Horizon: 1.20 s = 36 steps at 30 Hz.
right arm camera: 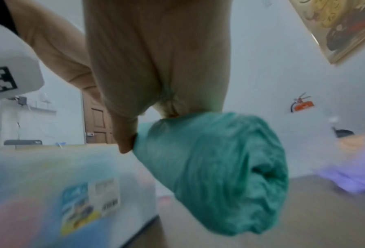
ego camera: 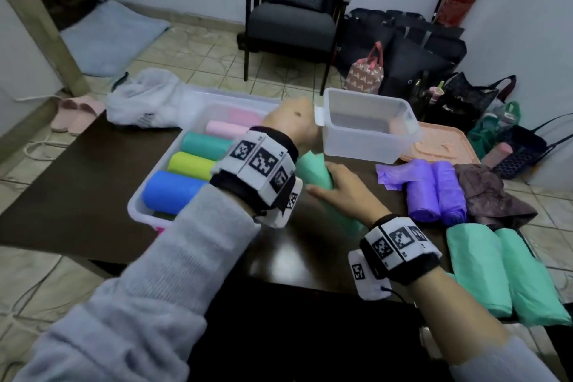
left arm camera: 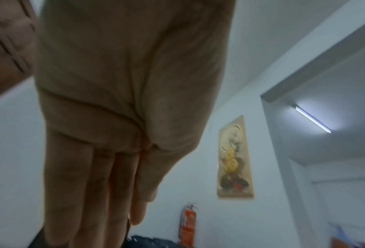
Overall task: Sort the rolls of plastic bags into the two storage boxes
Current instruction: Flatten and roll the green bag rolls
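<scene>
Green roll (ego camera: pixel 314 169) is off the table, held in the right hand (ego camera: pixel 344 192) btw the big box (ego camera: pixel 136 208) w/ colored rolls and the small box (ego camera: pixel 369 130), which has no rolls in it. Left hand (left arm camera: pixel 118 117) is flat, fingers straight, holding nothing. Risk imo: the roll's squishy plastic, so a loose grip could let it unravel or clip the small box rim.

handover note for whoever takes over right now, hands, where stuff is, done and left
Right hand grips a green roll between the two boxes. Left hand open, fingers straight, holding nothing.
Done: large box holds blue, yellow, teal and pink rolls.
Small box looks empty.
Left: two purple rolls and two green rolls on the table, plus the held one.
</scene>
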Each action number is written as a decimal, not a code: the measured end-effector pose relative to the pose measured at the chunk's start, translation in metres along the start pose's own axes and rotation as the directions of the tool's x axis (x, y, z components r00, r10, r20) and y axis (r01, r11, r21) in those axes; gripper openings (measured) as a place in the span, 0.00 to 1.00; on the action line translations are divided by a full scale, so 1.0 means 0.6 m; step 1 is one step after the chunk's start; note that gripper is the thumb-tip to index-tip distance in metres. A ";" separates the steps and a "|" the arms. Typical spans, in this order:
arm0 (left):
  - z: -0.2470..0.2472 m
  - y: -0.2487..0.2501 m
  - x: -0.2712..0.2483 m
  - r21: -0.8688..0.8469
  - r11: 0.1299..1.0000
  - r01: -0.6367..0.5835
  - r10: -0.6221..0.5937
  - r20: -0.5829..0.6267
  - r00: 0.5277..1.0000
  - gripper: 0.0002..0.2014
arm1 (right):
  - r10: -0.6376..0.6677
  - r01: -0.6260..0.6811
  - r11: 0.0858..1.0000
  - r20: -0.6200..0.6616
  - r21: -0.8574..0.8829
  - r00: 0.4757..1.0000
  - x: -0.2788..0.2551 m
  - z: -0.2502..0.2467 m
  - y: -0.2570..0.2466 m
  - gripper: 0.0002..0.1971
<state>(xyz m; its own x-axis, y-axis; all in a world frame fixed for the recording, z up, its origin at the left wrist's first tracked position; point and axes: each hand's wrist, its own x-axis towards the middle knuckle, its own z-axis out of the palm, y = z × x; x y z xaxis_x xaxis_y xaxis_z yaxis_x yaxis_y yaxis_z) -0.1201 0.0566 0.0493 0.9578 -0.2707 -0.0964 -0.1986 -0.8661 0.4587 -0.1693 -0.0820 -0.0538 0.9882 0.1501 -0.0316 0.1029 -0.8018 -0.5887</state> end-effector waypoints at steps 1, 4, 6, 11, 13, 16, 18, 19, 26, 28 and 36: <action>-0.032 -0.018 0.009 -0.015 1.000 0.028 -0.028 -0.030 0.999 0.17 | -0.023 0.023 1.000 -0.042 0.000 0.999 0.012 -0.013 -0.021 0.22; -0.110 -0.103 0.032 -0.048 0.985 0.166 -0.169 -0.066 0.983 0.16 | -0.122 0.126 0.992 -0.122 0.023 0.985 0.058 -0.039 -0.082 0.25; -0.142 -0.164 0.039 -0.077 0.957 0.281 -0.282 -0.011 0.959 0.15 | -0.182 0.192 0.979 -0.138 0.066 0.974 0.091 -0.041 -0.121 0.26; -0.140 -0.273 0.044 -0.348 0.798 0.492 -0.428 0.248 0.869 0.12 | -0.305 0.312 0.944 -0.081 0.106 0.949 0.162 -0.014 -0.212 0.28; -0.128 -0.292 0.039 -0.467 0.670 0.577 -0.422 0.399 0.814 0.16 | -0.323 0.323 0.942 -0.014 0.090 0.946 0.184 -0.003 -0.237 0.26; -0.123 -0.316 0.048 -0.559 0.562 0.610 -0.381 0.480 0.791 0.26 | -0.290 0.298 0.955 0.191 -0.013 0.938 0.210 0.009 -0.252 0.23; -0.127 -0.330 0.056 -0.587 0.528 0.614 -0.350 0.508 0.787 0.31 | -0.197 0.239 0.967 0.327 -0.092 0.924 0.222 0.017 -0.251 0.30; -0.128 -0.334 0.059 -0.588 0.526 0.615 -0.330 0.525 0.784 0.32 | -0.145 0.201 0.973 0.378 -0.112 0.914 0.226 0.020 -0.250 0.34; -0.125 -0.344 0.064 -0.567 0.575 0.590 -0.258 0.559 0.788 0.25 | -0.067 0.179 0.965 0.483 -0.191 0.873 0.249 0.017 -0.251 0.25; -0.125 -0.346 0.063 -0.570 0.578 0.584 -0.228 0.575 0.786 0.29 | -0.045 0.161 0.969 0.512 -0.185 0.858 0.250 0.017 -0.250 0.24; -0.114 -0.332 0.075 -0.505 0.659 0.557 -0.317 0.485 0.815 0.22 | 0.077 0.181 0.902 0.559 -0.392 0.826 0.251 0.021 -0.254 0.29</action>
<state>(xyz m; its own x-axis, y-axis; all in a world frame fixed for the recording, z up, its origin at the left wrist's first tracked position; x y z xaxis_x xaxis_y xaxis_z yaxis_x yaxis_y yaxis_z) -0.0234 0.2460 0.0139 0.7428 -0.1497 -0.6525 0.5077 -0.5093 0.6948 -0.0378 0.0699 0.0211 0.7601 0.3854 -0.5231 0.3165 -0.9227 -0.2200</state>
